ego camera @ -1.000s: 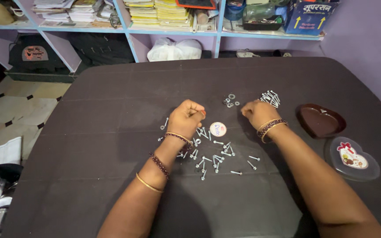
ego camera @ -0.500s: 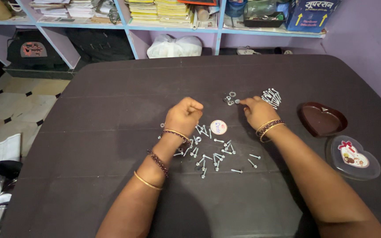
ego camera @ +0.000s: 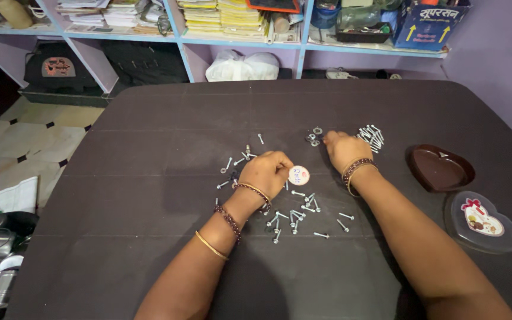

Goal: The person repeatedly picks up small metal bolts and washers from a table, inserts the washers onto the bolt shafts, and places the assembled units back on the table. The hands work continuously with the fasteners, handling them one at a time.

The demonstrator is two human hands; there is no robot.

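Both hands are down on the dark worktop, in the middle of a mess of small hardware. The left hand is curled over the scattered screws, fingers bent in tight – it hides its own fingertips, so I can't tell if there's a screw pinched in there or not. Right next to its knuckles sits a little round white disc with coloured marks, just about touching.

The right hand is stretched toward the small cluster of washers near the far middle of the worktop, fingers narrow and pressed down right at the edge of them – looks like it's touching one, but whether it's actually gripped I can't say. Just to its right is a neat bundle of screws lying side by side.

A few more stray screws lie on the left hand's far side. Over on the right edge there's a brown heart-shaped box, open, and its clear heart-shaped lid lying flat just nearer. Both wrists have bangles on.
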